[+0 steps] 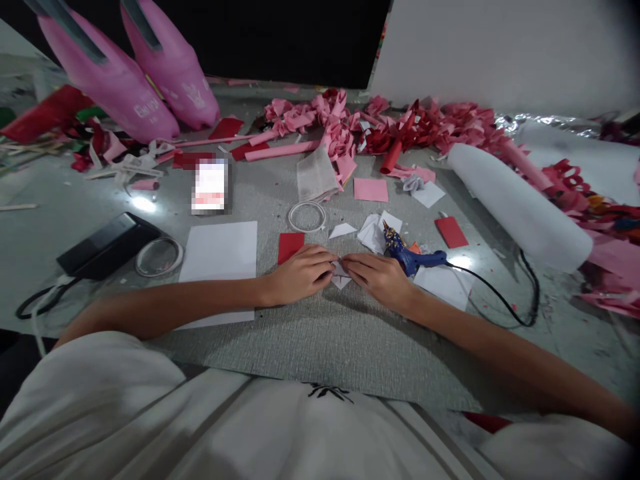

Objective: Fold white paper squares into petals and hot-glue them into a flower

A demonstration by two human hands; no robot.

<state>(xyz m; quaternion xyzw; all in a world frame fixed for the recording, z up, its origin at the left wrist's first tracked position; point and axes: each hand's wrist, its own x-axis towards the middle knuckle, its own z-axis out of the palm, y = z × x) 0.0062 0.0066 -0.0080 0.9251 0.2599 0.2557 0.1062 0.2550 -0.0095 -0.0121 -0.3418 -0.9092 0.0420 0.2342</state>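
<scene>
Between both hands, close above the table, is a small piece of white paper that looks folded. My left hand pinches its left side, thumb and fingers together. From the other side my right hand grips it with bent fingers, covering part of it. A red paper square lies just behind my left hand. Right behind the fingertips rests a folded white paper piece. A blue glue gun lies beside my right hand, its nozzle pointing away, over some white paper scraps.
A large white sheet lies under my left forearm. Left are a black box-like device and a coiled cable. Pink and red paper scraps heap along the back, near pink bottles. A white roll stands right, by the glue gun's cord.
</scene>
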